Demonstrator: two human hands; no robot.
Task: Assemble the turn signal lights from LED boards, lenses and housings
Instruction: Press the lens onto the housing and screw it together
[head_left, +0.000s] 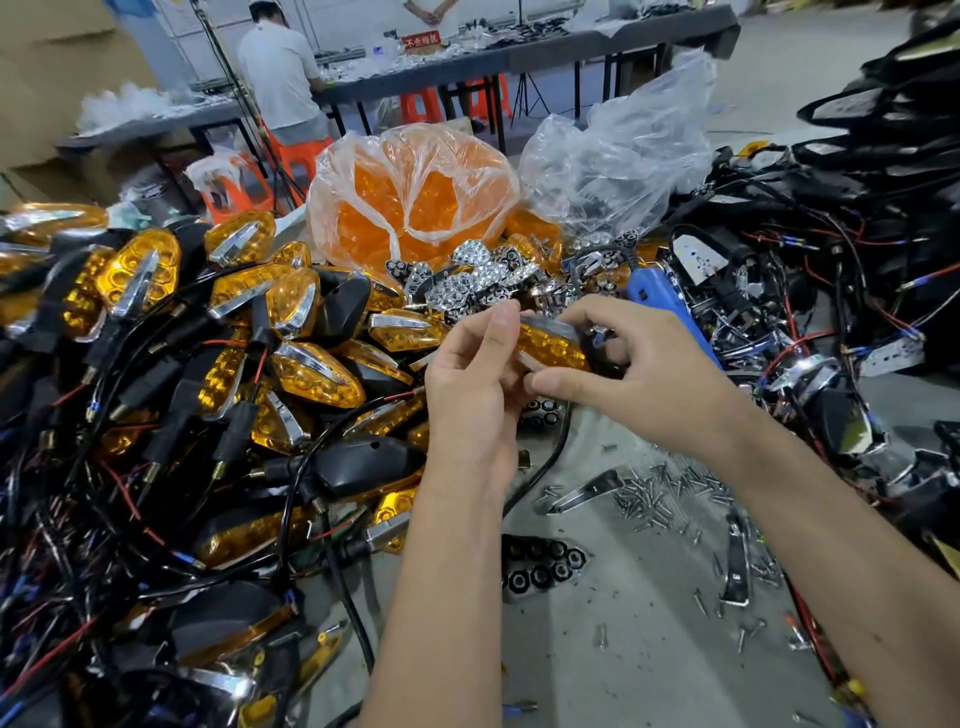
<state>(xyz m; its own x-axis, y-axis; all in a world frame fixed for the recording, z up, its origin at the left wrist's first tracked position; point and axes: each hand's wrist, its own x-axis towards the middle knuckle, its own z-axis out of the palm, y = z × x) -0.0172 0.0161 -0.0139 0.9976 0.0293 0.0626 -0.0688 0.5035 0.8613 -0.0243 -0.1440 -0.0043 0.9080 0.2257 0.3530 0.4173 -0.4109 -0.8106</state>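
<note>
Both hands hold one amber turn signal light (553, 349) above the bench (649, 649): left hand (470, 384) fingers curled round its left end, right hand (641, 371) fingers pinching its right, seemingly over the dark housing. Loose screws (670, 493) lie below-right of the light; finished lights (218, 322) are piled left.

We saw bright, even overhead light, no hard shadows; only soft shade under the forearms on the grey table (649, 649). Glare spots on the clear plastic bag (623, 156), the amber lenses (156, 270) & chrome reflectors (483, 275). Wide-angle distortion bent the edges, esp. the far bench (545, 57). Centre sharp; corners & bkgd slightly soft, some smear at bottom left.
</note>
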